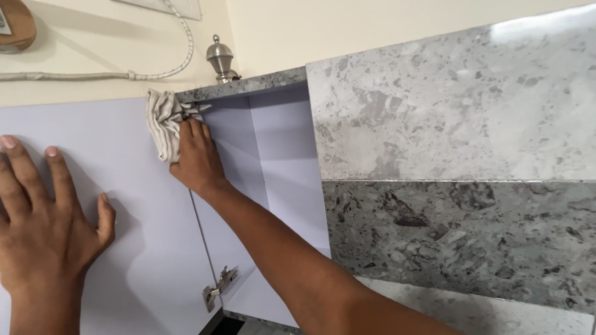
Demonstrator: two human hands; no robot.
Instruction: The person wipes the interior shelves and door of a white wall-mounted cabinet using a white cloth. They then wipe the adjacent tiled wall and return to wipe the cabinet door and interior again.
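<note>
Right hand (196,157) is gripping a cloth (164,121) against the cabinet (270,148) top edge; left hand (37,219), splayed flat, is bracing the door (148,261).

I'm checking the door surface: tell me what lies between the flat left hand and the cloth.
In the head view, only bare pale lilac door panel lies between the left hand and the striped cloth held by the right hand.
</note>
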